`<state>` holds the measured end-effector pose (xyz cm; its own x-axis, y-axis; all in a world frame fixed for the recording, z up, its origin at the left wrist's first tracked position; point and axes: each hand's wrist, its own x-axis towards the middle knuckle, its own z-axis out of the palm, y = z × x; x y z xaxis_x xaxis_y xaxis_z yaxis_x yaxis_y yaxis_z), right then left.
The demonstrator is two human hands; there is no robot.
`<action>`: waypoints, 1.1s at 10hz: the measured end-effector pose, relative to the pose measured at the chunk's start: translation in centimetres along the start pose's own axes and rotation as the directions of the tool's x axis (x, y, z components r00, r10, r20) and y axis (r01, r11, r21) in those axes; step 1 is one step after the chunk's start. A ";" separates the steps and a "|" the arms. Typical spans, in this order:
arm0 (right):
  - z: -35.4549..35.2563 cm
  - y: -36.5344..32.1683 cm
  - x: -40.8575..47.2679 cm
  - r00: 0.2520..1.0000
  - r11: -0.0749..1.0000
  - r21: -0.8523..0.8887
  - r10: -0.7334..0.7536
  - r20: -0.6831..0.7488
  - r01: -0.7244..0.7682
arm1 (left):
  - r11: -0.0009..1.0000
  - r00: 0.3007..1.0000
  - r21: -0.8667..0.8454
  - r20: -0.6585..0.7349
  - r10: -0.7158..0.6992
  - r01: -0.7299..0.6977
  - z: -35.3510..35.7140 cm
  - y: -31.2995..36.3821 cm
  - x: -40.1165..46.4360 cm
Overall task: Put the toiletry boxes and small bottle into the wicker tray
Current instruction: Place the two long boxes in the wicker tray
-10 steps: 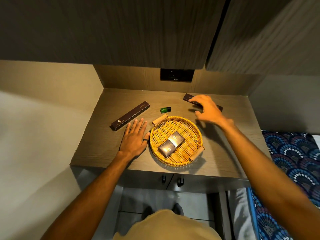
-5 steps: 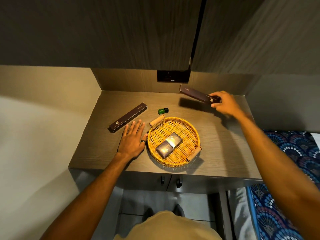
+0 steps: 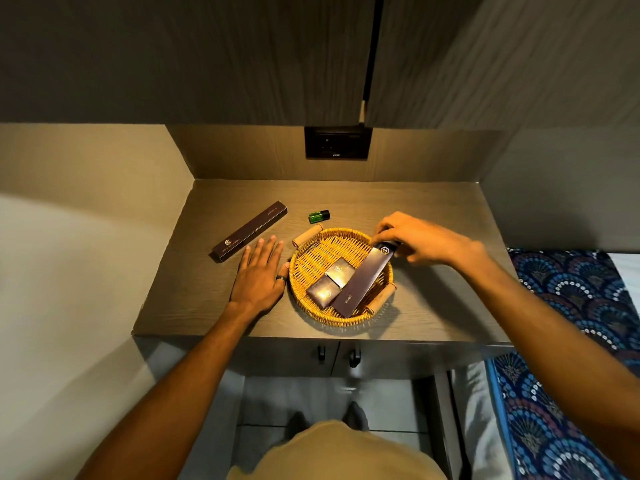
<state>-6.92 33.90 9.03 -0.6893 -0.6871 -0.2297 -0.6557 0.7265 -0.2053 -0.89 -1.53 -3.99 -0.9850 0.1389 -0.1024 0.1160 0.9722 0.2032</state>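
Round woven wicker tray (image 3: 311, 258), cork-like handles, near the worktop's front edge; holds two small glossy square boxes (image 3: 331, 283). I see my right hand (image 3: 420, 242) pinching the far end of a long flat dark box (image 3: 362, 280), half a second ago aloft by the back wall, now slanting into the tray. Left hand (image 3: 261, 275) flat, empty, fingers spread, touching the rim. Second long box (image 3: 250, 231) toward the left edge; small green bottle (image 3: 319, 216) just behind the tray. Wall socket (image 3: 337, 143) behind.
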 end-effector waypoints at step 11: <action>-0.6 -10.5 22.7 0.995 0.992 0.082 0.092 0.046 -0.096 | 0.999 1.000 -0.035 0.011 0.011 -0.010 -0.5 -0.1 -0.3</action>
<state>-15.89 10.70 6.53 -0.7318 -0.6161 -0.2913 -0.5594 0.7872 -0.2596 -0.68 -1.73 -3.46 -0.9822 0.1513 -0.1112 0.1215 0.9636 0.2382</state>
